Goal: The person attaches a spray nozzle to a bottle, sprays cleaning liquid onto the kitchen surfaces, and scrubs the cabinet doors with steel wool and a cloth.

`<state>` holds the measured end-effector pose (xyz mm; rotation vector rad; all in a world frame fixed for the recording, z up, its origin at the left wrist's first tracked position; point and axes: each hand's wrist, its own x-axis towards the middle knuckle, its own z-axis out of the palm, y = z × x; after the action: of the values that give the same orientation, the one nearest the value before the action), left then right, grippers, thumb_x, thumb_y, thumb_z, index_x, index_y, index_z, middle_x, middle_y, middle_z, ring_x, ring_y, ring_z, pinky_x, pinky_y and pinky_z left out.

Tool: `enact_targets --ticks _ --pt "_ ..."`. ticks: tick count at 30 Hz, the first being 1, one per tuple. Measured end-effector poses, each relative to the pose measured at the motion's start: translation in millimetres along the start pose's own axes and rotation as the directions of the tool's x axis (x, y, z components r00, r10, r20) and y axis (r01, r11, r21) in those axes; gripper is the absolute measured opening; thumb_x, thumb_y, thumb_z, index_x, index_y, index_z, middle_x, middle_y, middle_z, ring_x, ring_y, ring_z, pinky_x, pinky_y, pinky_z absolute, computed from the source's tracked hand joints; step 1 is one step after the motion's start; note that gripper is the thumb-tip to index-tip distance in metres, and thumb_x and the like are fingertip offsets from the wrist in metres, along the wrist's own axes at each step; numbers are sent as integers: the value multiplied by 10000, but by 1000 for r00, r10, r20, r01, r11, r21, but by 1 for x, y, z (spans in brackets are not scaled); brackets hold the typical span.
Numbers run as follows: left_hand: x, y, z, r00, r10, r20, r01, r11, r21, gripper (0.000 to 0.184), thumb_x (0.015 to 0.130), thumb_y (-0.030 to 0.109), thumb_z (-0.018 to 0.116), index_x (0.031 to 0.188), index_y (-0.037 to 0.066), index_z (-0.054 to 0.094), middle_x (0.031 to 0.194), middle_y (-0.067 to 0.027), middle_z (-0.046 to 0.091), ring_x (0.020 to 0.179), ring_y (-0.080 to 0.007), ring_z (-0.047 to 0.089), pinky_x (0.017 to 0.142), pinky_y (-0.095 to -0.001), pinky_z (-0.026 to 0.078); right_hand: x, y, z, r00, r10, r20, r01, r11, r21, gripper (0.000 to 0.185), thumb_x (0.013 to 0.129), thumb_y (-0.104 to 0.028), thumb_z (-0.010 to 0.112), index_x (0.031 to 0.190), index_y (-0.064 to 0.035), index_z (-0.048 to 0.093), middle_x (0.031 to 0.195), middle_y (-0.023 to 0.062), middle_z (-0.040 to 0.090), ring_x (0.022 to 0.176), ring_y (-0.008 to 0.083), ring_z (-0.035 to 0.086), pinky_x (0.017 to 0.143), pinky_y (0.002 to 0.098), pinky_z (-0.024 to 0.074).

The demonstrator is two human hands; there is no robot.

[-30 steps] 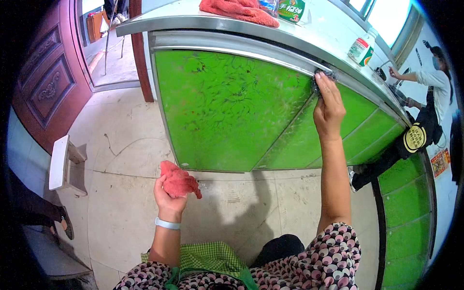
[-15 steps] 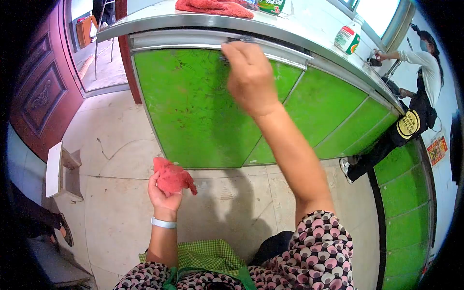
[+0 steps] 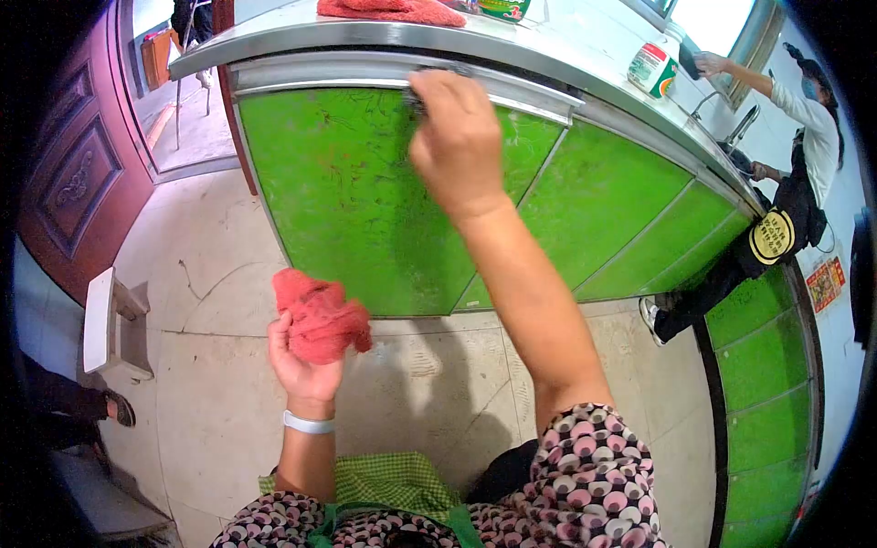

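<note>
So, far left of the green cabinet [image 3: 311,210] there's a brown door [image 3: 78,173] standing open, with a little white stool [image 3: 99,320] on the floor this side of it. Someone's shoe [image 3: 121,408] shows below the stool, also left of the cabinet.

Next is the left hand [image 3: 306,370], palm up and curled round a bunched red cloth [image 3: 320,320], low in front of the cabinet and apart from it. There's a pale wristband [image 3: 308,424] on that arm. Another red cloth [image 3: 393,11] lies on the counter [image 3: 274,27] that tops the cabinet.

The right hand [image 3: 457,142] has its fingers closed over a dark scrubber [image 3: 414,102], up at the metal strip [image 3: 320,71] along the cabinet's top edge. The scrubber's mostly hidden behind the fingers, so can't tell its shape.

Further right, above the cabinet, a white bottle [image 3: 650,71] with a red and green label stands upright. Past that, a co-worker [image 3: 818,128] is at the cabinet's far end, one arm raised.
</note>
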<state>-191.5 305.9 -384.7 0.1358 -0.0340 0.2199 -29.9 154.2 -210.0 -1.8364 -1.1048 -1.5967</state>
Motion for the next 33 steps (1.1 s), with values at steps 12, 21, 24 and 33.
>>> enact_targets --ticks 12,21,24,33 --pt "2 6 -8 997 32 -69 -29 999 41 365 882 223 439 1188 27 471 1169 -123 552 1090 -277 514 967 -433 395 -24 64 -70 998 36 -47 -47 969 -241 442 595 103 484 989 -58 602 933 118 615 856 314 582 754 381 482" --pt "-1 3 -12 999 -40 -26 41 999 17 367 872 214 456 1198 45 467 1183 -114 541 1099 -273 503 983 -448 369 25 -27 44 997 -76 -1 75 977 202 271 607 42 555 871 -18 556 861 140 554 830 314 530 761 395 452" --pt "-3 5 -10 997 -22 -73 25 999 30 364 874 225 452 1184 36 475 1163 -121 554 1076 -282 521 967 -445 387 27 -14 26 996 -86 -25 87 995 44 306 642 28 580 937 -57 586 884 118 580 837 303 549 739 388 464" --pt "3 14 -22 992 2 -125 6 998 58 366 868 228 463 1181 39 479 1164 -117 555 1085 -281 515 975 -445 374 -21 77 -78 967 139 -213 -206 918 -339 271 653 -2 600 905 -91 642 882 101 632 827 277 594 756 368 480"
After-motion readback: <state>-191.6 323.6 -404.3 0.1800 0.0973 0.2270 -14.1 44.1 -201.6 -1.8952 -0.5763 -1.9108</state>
